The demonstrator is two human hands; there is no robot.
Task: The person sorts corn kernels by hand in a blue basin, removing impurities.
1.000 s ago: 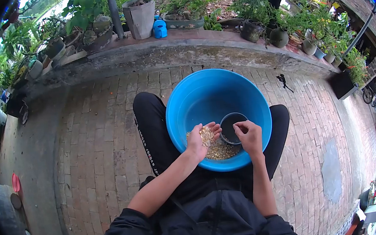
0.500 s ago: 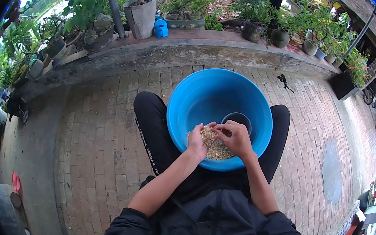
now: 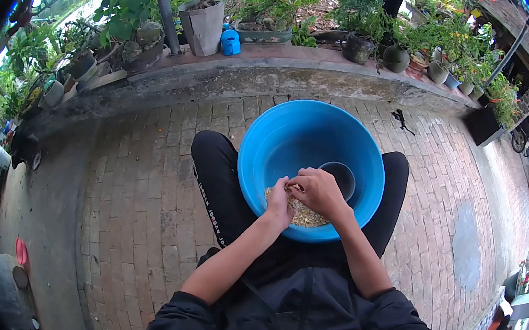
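A large blue plastic basin (image 3: 306,127) rests between my legs. Loose pale-yellow and brown grain (image 3: 308,217), perhaps cracked corn, lies in its near side. Cupped above this pile, my left hand (image 3: 278,201) holds a small heap of the same grain. My right hand (image 3: 318,193) reaches over that heap with bent fingers pressed together at the left palm; its fingertips are partly hidden, and what they pinch is too small to make out. A round dark-grey bowl (image 3: 343,181) sits inside the basin, just right of my right hand.
Brick paving (image 3: 135,232) surrounds me. Ahead runs a low concrete ledge (image 3: 235,80) with potted plants, a tall grey pot (image 3: 203,28) and a small blue watering can (image 3: 230,42). Far left stand a grey container (image 3: 7,285) and a pink object (image 3: 21,251).
My right hand has moved left, onto the grain in my left palm, covering most of it and showing more of the bowl. The left hand stays nearly in place.
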